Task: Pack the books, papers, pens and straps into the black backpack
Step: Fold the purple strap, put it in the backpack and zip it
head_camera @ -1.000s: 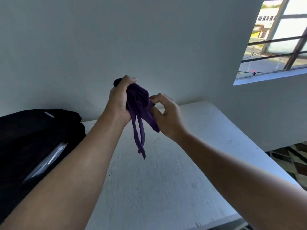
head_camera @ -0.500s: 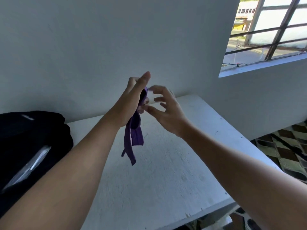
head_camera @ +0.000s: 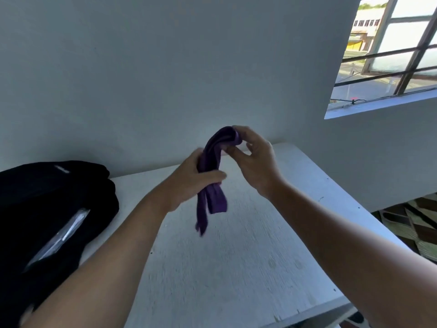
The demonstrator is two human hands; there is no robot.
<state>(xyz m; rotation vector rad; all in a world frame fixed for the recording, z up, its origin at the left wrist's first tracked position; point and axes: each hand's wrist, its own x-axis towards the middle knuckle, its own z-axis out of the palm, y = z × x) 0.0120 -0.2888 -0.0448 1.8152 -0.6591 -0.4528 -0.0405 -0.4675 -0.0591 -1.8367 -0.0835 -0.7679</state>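
Your left hand (head_camera: 189,178) sits near the middle of the frame, raised above the white counter (head_camera: 236,268), with its fingers and thumb curled round the middle of a purple strap (head_camera: 211,183). The thumb lies across the front of the strap, pressing it into the palm. Your right hand (head_camera: 255,159) is just to the right and a little higher, pinching the folded top of the same strap between its thumb and curled fingers. So both hands have hold of the strap, one at the bend on top, one lower down.

The strap is doubled over: it arches at the top by your right hand, runs down through your left hand, and its two loose ends hang below that hand, one longer than the other. The ends hang free in the air, apart from the counter surface. They look slightly blurred.

The black backpack (head_camera: 52,209) lies at the left edge of the frame on the counter, against the pale wall (head_camera: 165,79). A pale, shiny flat item (head_camera: 59,237) shows in its dark opening; you cannot tell what it is. The backpack is well apart from the strap.

At the upper right of the frame is a barred window (head_camera: 390,55), and at the lower right a patterned floor (head_camera: 413,228) shows beyond the counter edge.
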